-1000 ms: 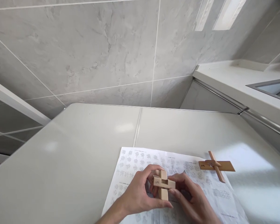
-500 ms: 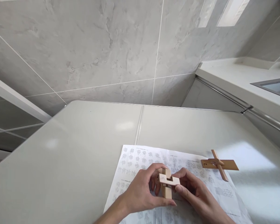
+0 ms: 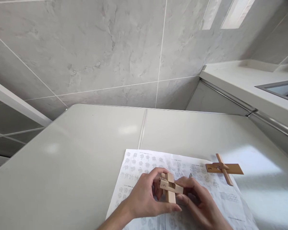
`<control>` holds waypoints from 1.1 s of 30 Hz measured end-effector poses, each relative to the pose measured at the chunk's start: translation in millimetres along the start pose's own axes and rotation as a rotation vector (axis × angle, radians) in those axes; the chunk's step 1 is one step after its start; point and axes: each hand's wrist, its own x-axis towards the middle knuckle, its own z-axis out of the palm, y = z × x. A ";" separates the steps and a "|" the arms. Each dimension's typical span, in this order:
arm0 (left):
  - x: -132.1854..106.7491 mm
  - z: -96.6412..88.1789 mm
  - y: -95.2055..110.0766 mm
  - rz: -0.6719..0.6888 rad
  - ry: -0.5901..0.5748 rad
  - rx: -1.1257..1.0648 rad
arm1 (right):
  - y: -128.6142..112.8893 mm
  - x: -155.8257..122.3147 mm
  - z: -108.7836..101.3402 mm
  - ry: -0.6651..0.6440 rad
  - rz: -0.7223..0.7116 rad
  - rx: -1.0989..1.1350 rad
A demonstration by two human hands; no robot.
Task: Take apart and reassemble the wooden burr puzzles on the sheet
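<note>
While between left hand (image 3: 144, 195) and right hand (image 3: 198, 195), crossed wooden blocks (image 3: 170, 195).

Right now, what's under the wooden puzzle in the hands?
The printed sheet, spread on the table. Print directly behind the wooden puzzle, left hand and right hand is covered, so can't be seen.

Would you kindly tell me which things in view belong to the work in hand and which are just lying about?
Likely belonging:
wooden blocks, between left hand and right hand
printed sheet beneath

Apparently lying about:
crossed wooden pieces, untouched
</note>
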 end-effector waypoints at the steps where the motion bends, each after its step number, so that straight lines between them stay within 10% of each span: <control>1: 0.3 0.2 -0.3 0.003 -0.001 0.002 | 0.2 -0.1 0.2 0.006 -0.023 -0.003; 27: -0.7 4.7 0.8 0.051 -0.032 -0.078 | -10.6 -5.6 2.3 0.077 -0.006 0.043; 33: 1.7 -7.7 4.7 0.116 0.170 0.195 | -18.2 -2.5 -5.1 0.103 0.131 0.221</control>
